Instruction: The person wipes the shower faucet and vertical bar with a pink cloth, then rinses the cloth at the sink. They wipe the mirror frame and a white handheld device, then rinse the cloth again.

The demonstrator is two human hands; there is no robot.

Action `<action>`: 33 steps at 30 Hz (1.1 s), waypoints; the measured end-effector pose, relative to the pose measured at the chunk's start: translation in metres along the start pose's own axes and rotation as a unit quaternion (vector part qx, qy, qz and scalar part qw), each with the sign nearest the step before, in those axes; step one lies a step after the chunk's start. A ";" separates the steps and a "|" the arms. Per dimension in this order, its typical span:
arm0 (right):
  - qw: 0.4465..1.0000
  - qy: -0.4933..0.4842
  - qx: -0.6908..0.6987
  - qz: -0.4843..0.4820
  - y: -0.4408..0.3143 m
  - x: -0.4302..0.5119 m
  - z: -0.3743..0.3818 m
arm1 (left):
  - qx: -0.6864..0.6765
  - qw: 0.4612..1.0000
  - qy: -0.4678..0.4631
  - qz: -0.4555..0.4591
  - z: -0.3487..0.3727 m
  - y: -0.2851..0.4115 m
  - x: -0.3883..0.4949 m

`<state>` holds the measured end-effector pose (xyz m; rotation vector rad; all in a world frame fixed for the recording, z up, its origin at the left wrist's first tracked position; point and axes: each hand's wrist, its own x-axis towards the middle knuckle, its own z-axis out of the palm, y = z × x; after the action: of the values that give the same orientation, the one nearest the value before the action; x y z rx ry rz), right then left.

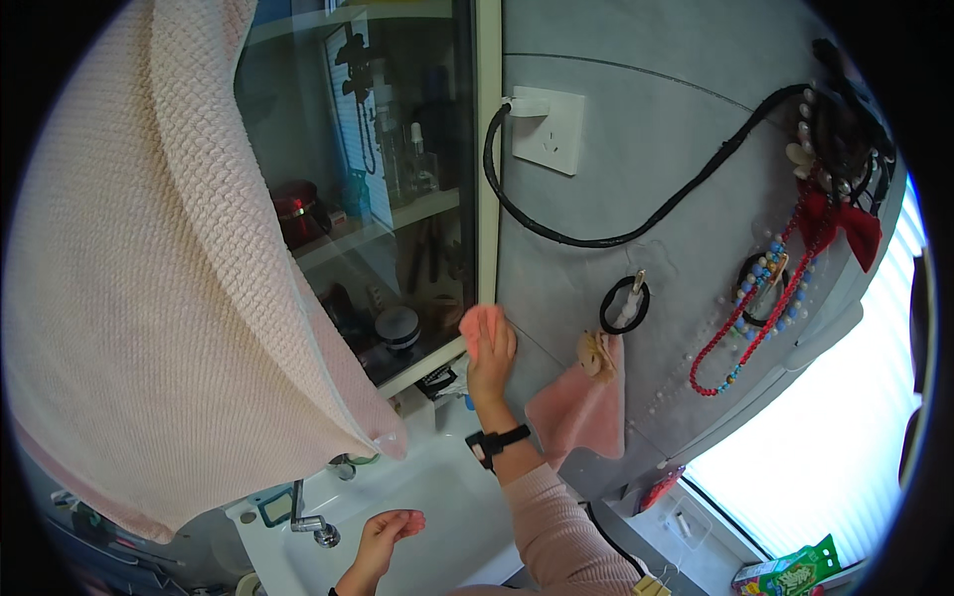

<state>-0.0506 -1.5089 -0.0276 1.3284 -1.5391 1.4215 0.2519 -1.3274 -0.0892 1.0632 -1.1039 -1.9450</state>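
My right hand (492,361) presses a pink cloth (479,328) against the lower corner of the pale frame (487,186) of a glass-fronted cabinet. Behind the cabinet glass (440,276), shelves hold bottles, a jar (397,328) and a red object. Over the white sink basin (455,514), my left hand (387,533) hovers with its fingers loosely curled and nothing seen in it. A chrome faucet (320,527) stands just left of that hand.
A large light towel (164,298) hangs at left. On the grey wall are a socket (549,134), a black cable (596,242), a pink hanging cloth (585,410), a black hair tie (605,302) and beaded necklaces (768,320). A green packet (794,570) lies by the window.
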 end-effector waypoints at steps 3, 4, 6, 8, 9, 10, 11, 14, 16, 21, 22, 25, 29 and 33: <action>0.993 -0.089 0.019 0.071 0.000 -0.019 -0.014 | 0.004 1.000 -0.003 0.003 0.004 0.000 -0.003; 0.995 -0.064 0.044 0.069 -0.006 -0.013 -0.020 | 0.004 1.000 -0.005 0.004 0.005 -0.001 -0.005; 0.991 -0.006 0.100 0.093 -0.021 0.024 -0.028 | 0.000 1.000 -0.006 0.009 0.005 -0.004 -0.009; 0.992 0.054 0.111 0.010 -0.034 0.087 -0.033 | -0.013 1.000 0.000 0.002 0.004 -0.008 -0.012; 0.989 0.088 0.116 0.000 -0.042 0.119 -0.031 | -0.008 1.000 0.009 -0.012 0.004 -0.011 -0.012; 0.986 0.109 0.117 -0.050 -0.046 0.153 -0.028 | -0.006 1.000 0.013 -0.018 0.005 -0.012 -0.012; 0.985 0.108 0.118 -0.068 -0.050 0.174 -0.026 | -0.004 1.000 0.015 -0.020 0.006 -0.013 -0.010; 0.991 0.053 0.083 -0.091 -0.047 0.169 -0.014 | 0.031 0.998 0.032 0.050 0.013 -0.004 -0.003; 0.990 0.047 0.106 -0.082 -0.032 0.112 -0.009 | 0.140 0.974 0.086 0.155 0.021 0.013 0.005; 0.980 -0.027 0.163 0.108 -0.009 -0.044 0.007 | 0.438 0.720 0.306 0.442 0.049 0.074 0.016; 0.963 -0.036 0.212 0.162 -0.019 -0.058 0.009 | 0.428 0.714 0.341 0.437 0.058 0.084 0.021; 0.950 -0.072 0.173 0.248 -0.079 -0.085 0.005 | 0.430 0.636 0.422 0.483 0.075 0.109 0.053; 0.973 -0.090 0.199 -0.074 -0.095 -0.086 -0.010 | 0.440 0.598 0.438 0.507 0.064 0.121 0.059; 0.980 -0.099 0.173 0.025 -0.019 -0.046 -0.011 | 0.266 0.737 0.452 0.428 0.024 0.119 0.011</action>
<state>-0.0218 -1.4855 -0.0629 1.6915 -1.5028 1.6888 0.2426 -1.3792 0.0212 1.2329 -1.2168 -0.2556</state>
